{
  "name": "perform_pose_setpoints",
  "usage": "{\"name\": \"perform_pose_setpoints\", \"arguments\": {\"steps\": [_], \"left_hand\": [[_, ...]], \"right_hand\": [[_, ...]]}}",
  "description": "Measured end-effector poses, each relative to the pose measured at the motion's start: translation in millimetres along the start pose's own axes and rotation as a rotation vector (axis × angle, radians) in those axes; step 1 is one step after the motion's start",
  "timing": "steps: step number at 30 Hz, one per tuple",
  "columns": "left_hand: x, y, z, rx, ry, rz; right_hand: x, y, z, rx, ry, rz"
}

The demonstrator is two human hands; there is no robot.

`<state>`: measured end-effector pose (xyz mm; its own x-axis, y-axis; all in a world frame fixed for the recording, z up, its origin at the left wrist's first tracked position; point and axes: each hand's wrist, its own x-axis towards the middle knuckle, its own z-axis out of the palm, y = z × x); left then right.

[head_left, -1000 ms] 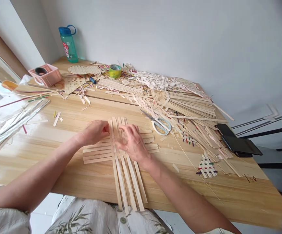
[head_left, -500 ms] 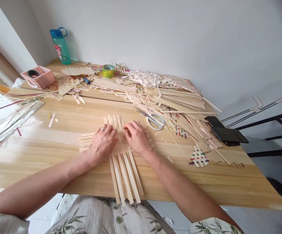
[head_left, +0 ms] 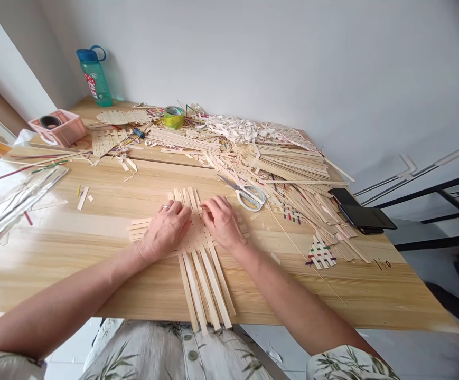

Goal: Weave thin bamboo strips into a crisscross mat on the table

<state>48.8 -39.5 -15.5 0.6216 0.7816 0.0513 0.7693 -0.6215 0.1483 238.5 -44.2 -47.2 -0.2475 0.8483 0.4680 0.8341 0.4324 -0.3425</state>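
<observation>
Head view, one entry. Mat [head_left: 195, 240]: an unfinished weave of thin, pale bamboo strips, lying flat on a pine table [head_left: 55, 264] at lower centre of the frame, with long loose strips [head_left: 205, 287] running toward the near table edge and shorter ends sticking out at the left and top.

Left hand [head_left: 166, 229]: wearing a ring [head_left: 166, 207], resting on the left part of the mat with its fingers curved down. Right hand [head_left: 222, 222]: resting on the right part, fingers likewise curved down. The hands stood apart with a narrow gap between them, both pressing on the mat and neither clamped on a strip.

Handling, as judged: the mat looked light and thin, the strips stiff yet springy, probably brittle at the edges and held only by their crossings. The safest hold seemed to be flat pressure on the woven centre, not a pull on the loose ends.

Nearby: scissors [head_left: 249, 196] just right of the mat, beside a large heap of strips [head_left: 292, 171]; a small colored weave [head_left: 320, 253] at lower right; phones [head_left: 366, 216] at right; tape [head_left: 174, 116] at top centre; a bottle [head_left: 93, 77] and a pink caddy [head_left: 58, 128] at upper left; foil [head_left: 9, 206] at left.
</observation>
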Motion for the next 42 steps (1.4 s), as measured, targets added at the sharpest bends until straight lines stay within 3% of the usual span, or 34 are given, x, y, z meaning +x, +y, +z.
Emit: {"name": "perform_pose_setpoints", "arguments": {"steps": [2, 4, 9, 13, 16, 21, 24, 26, 30, 35, 42], "left_hand": [[3.6, -12.2, -3.0, -0.029, 0.049, 0.015], [7.2, -26.3, -4.6, -0.012, 0.116, 0.028], [12.0, -54.5, -5.2, -0.003, 0.059, 0.055], [11.9, -60.5, -13.3, 0.092, 0.030, -0.105], [8.9, -62.2, -25.0, 0.130, 0.025, -0.213], [-3.4, -57.6, -49.4, 0.120, -0.033, -0.274], [-7.6, -46.2, -54.9, 0.137, -0.012, -0.332], [-5.1, -39.3, -49.0, 0.106, 0.050, -0.321], [10.1, -37.9, -18.1, -0.053, 0.192, -0.093], [24.3, -47.6, 12.0, -0.080, 0.155, -0.048], [26.8, -48.6, 14.7, -0.063, 0.123, -0.064]], "right_hand": [[2.7, -1.4, -8.4, 0.022, 0.098, 0.023], [3.7, -7.7, -19.1, 0.041, 0.115, 0.047], [-5.5, -43.0, -37.8, 0.037, -0.285, 0.023], [-12.9, -54.3, -40.1, -0.023, -0.443, -0.170], [-10.5, -38.7, -43.5, -0.055, -0.416, -0.161], [-1.9, -14.1, -46.4, -0.040, -0.392, -0.045], [1.3, -19.7, -33.0, -0.008, -0.235, 0.042], [2.3, -26.5, -18.7, -0.034, -0.146, 0.034], [-0.3, -31.0, 6.4, -0.130, -0.136, 0.020], [-5.2, -24.0, 14.9, -0.073, -0.083, 0.013], [-3.9, -23.4, 13.2, -0.008, -0.102, 0.033]]}}
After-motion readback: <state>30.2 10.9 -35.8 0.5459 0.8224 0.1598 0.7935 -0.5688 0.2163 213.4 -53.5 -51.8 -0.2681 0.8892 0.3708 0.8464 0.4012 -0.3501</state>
